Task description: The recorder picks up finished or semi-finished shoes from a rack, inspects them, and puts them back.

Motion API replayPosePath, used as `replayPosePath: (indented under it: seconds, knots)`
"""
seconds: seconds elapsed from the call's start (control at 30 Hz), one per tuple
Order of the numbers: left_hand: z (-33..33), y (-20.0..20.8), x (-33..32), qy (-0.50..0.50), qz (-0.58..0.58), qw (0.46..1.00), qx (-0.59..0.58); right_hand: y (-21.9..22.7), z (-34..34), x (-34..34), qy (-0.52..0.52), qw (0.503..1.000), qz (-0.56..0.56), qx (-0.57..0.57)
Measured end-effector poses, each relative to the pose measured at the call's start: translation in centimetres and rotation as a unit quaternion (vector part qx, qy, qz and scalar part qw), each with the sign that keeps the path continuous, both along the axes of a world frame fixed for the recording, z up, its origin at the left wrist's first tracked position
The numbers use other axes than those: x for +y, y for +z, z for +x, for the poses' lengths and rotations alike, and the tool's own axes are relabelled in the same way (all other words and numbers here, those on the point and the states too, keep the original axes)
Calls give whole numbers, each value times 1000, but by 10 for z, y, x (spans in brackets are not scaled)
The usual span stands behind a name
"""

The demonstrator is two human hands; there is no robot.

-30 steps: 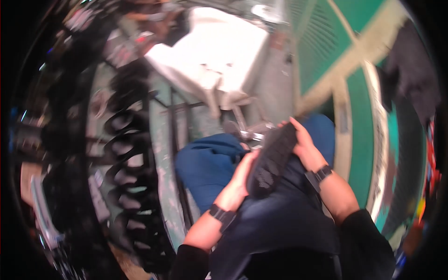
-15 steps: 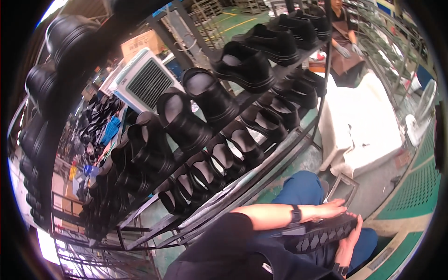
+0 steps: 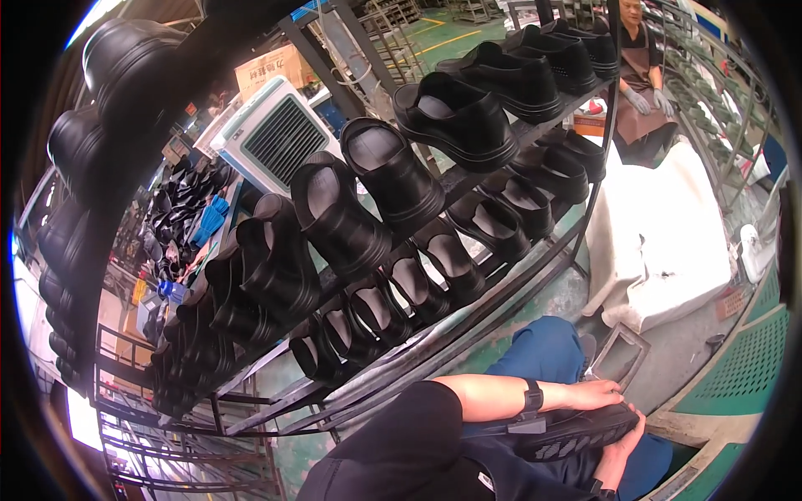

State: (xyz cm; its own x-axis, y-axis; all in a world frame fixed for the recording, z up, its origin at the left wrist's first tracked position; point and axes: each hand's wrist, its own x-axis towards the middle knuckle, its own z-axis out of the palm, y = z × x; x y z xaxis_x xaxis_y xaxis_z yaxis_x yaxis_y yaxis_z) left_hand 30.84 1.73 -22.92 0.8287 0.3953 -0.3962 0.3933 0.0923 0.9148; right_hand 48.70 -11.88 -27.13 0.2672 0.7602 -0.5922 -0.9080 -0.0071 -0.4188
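A black shoe (image 3: 576, 436) lies on its side over my lap, its dark treaded sole turned partly toward me. My left hand (image 3: 595, 394) rests along the far side of the shoe, fingers bent over its upper edge. At the shoe's right end, my right hand (image 3: 625, 444) wraps around it, thumb near the sole's edge. Both hands are closed on this shoe. Its upper is mostly hidden behind the sole and my left forearm.
A metal rack (image 3: 459, 321) with several rows of black shoes (image 3: 393, 171) fills the left and middle. A white-covered table (image 3: 668, 242) stands at far right, with a gloved person (image 3: 643, 83) behind it. Green perforated panels (image 3: 739, 367) run along my right; a metal frame (image 3: 620, 355) lies on the floor.
The shoe has rolled, so less of its sole faces me. My left hand's fingers, straighter before, now bend onto the shoe. The whole view has shifted slightly.
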Motion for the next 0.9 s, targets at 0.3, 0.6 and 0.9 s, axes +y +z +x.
replayPosePath:
  seconds: [0.3, 0.6, 0.9]
  knots:
    - [-4, -17, 4, -19, -3, 999, -36, 9, -24, 15, 46, 998, -31, 33]
    - [1, 28, 12, 20, -282, 959, -19, 74, -24, 46, 105, 951, -95, -276]
    - [15, 26, 14, 237, -376, 896, -4, 58, -22, 56, 207, 961, 53, -173]
